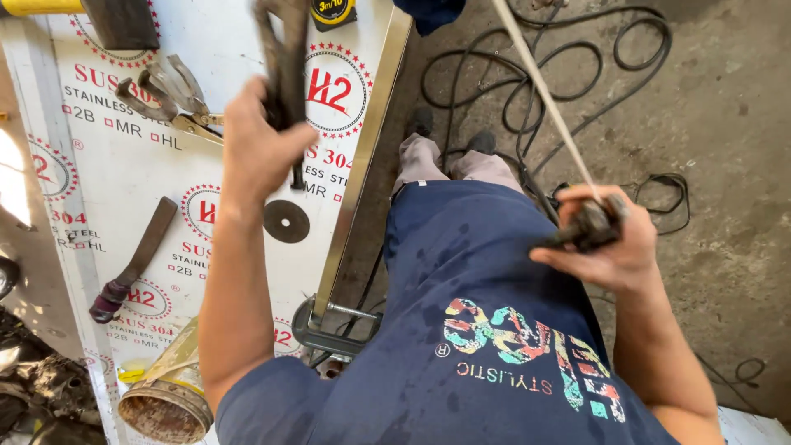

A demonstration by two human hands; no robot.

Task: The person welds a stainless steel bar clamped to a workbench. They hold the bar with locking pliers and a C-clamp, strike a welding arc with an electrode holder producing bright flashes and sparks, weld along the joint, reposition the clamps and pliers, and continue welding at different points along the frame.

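- Over the white film-covered steel sheet [107, 206], your left hand [259, 148] is fisted tight round a dark, blurred metal tool [284, 74], held upright above the table.
- At your right hip, your right hand [614, 243] has its fingers curled shut on a dark, grimy holder [589, 227]; a thin pale rod [544, 91] runs up and away from it over the concrete floor [725, 124].
- The sheet's film carries round red star-ringed marks and rows of red and black lettering.
- On it lie locking pliers [173, 95], a flat dark cutting disc [286, 221], a rusty flat bar [136, 259] and a yellow tape measure [332, 12] at the top edge.
- A rusty tin [165, 400] sits at the near corner.
- Black cables [535, 58] loop across the floor.
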